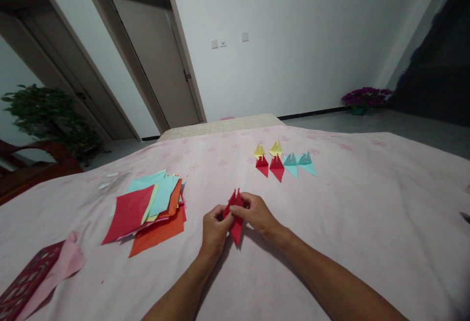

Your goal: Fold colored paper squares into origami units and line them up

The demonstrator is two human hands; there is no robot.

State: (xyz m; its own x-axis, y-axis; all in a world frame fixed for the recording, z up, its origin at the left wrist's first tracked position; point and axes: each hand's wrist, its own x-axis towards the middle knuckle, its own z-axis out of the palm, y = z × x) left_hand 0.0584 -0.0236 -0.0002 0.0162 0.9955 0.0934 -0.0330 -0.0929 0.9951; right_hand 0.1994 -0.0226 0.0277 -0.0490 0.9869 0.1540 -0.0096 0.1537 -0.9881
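Observation:
A folded red paper figure (237, 228) with two upright points at its top and one long point below is pinched between both hands, close above the cloth. My left hand (216, 228) grips its left side, thumb on the front. From the right, my right hand (255, 212) holds its upper part, thumb across the middle. Fingers behind the paper are hidden. Beyond the hands stand finished-looking folded figures of like shape: red ones (276, 167), pale blue ones (291, 164) and yellow ones (276, 149).
A loose stack of coloured paper sheets (134, 208) lies to the left. Nearer the left edge are a dark red printed packet (33, 279) and a pink cloth or paper (68, 262). A patterned pink tablecloth (348, 198) covers the surface. A dark object (464, 217) shows at the right edge.

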